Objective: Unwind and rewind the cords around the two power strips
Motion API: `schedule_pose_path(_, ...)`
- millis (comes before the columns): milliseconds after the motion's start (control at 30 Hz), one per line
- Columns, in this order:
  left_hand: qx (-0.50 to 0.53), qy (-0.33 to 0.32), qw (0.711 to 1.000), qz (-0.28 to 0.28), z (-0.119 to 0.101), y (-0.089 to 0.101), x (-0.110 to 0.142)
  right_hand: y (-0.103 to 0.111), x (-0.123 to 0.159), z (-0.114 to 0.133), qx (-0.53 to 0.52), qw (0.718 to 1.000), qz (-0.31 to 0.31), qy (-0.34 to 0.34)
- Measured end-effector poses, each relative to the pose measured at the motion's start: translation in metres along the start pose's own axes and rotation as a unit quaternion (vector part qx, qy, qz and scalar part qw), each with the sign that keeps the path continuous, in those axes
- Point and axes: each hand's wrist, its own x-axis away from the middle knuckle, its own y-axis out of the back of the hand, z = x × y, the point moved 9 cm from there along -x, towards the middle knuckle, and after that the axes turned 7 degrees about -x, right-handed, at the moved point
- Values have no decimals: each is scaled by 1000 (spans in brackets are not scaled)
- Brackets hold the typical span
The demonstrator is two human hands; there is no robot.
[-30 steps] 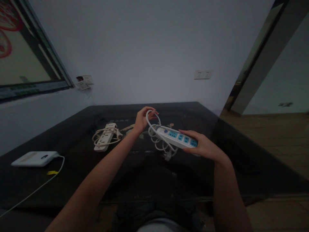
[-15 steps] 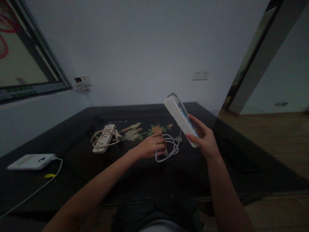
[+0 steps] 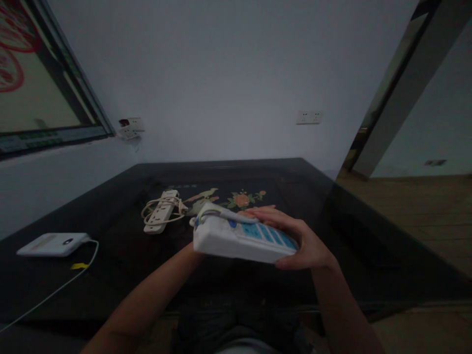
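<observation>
My right hand [image 3: 304, 243] grips the right end of a white power strip [image 3: 236, 243]; its thumb is at the near lower edge and its fingers are over the far side. The strip is tilted above the table, with its blue-and-white label facing up and back. A grey cord [image 3: 224, 213] runs along its top and bends round the left end. My left forearm [image 3: 158, 285] reaches behind the strip, which hides the left hand and whatever it may hold. A second white power strip [image 3: 161, 214], with its cord looped around it, lies to the left.
The dark table [image 3: 221, 169] bears a flower-and-bird picture [image 3: 241, 200]. At its left lie a white device [image 3: 55, 245] with a cable and a yellow scrap [image 3: 79, 266]. A dark flat object [image 3: 368, 246] lies at the right. A wall with sockets [image 3: 309, 117] stands behind.
The held power strip has come down and left, turning from steep to nearly level. My left hand, which held the coiled cord in plain view, is now behind the strip.
</observation>
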Motion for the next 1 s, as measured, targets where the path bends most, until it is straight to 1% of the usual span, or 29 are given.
schedule_pose_path(33, -7, -4, 1000, 8, 3, 0, -7, -4, 3, -2, -7, 1000, 1, -17)
schedule_pose_path(100, -38, -21, 998, 43, 9, 1, -20, -10, 14, -10, -22, 998, -9, -66)
schedule_pose_path(167, -49, -32, 997, 41, 19, 14, -30, -13, 27, -18, -11, 993, -21, -112)
schedule_pose_path(267, -63, -25, 997, 31, 39, 40, -35, -15, 47, -27, 62, 985, -26, -158)
schedule_pose_path(300, -78, -20, 996, 33, 45, 47, -32, -15, 52, -29, 87, 982, -29, -167)
schedule_pose_path(367, -112, -16, 994, 7, 51, 64, -21, -15, 60, -34, 117, 975, -46, -184)
schedule_pose_path(433, -150, -17, 988, -44, 50, 80, 0, -19, 64, -37, 121, 972, -74, -190)
schedule_pose_path(500, -168, -2, 983, -74, 48, 86, 28, -27, 62, -41, 110, 970, -103, -191)
schedule_pose_path(533, -166, 12, 984, -59, 47, 81, 43, -32, 60, -43, 103, 968, -120, -192)
schedule_pose_path(567, -159, 28, 987, -21, 46, 70, 59, -37, 57, -46, 96, 967, -138, -193)
schedule_pose_path(600, -137, 48, 989, -12, 45, 62, 75, -43, 54, -49, 88, 964, -157, -194)
schedule_pose_path(633, -107, 74, 991, 10, 45, 51, 92, -50, 51, -52, 79, 963, -175, -190)
schedule_pose_path(667, -60, 104, 992, 43, 47, 36, 107, -58, 46, -54, 70, 962, -190, -183)
schedule_pose_path(700, -4, 124, 990, 59, 48, 22, 121, -66, 42, -56, 64, 961, -205, -173)
schedule_pose_path(733, 49, 139, 988, 55, 49, 11, 132, -74, 39, -58, 61, 961, -217, -161)
schedule_pose_path(767, 101, 143, 984, 26, 50, 4, 140, -82, 36, -61, 62, 959, -226, -156)
schedule_pose_path(800, 145, 151, 978, -20, 54, 1, 145, -90, 34, -64, 65, 957, -235, -156)
schedule_pose_path(833, 181, 169, 966, -71, 62, -2, 150, -98, 32, -67, 67, 956, -237, -160)
schedule_pose_path(867, 214, 190, 948, -143, 71, -1, 155, -105, 32, -70, 70, 955, -233, -167)
schedule_pose_path(900, 238, 210, 927, -199, 79, -1, 160, -111, 32, -72, 73, 957, -222, -175)
schedule_pose_path(933, 253, 221, 910, -243, 85, -1, 163, -115, 32, -73, 75, 960, -204, -179)
schedule_pose_path(967, 264, 225, 896, -277, 89, -1, 165, -117, 33, -73, 76, 963, -184, -180)
schedule_pose_path(1000, 273, 222, 888, -295, 90, 0, 166, -116, 34, -72, 76, 967, -167, -177)
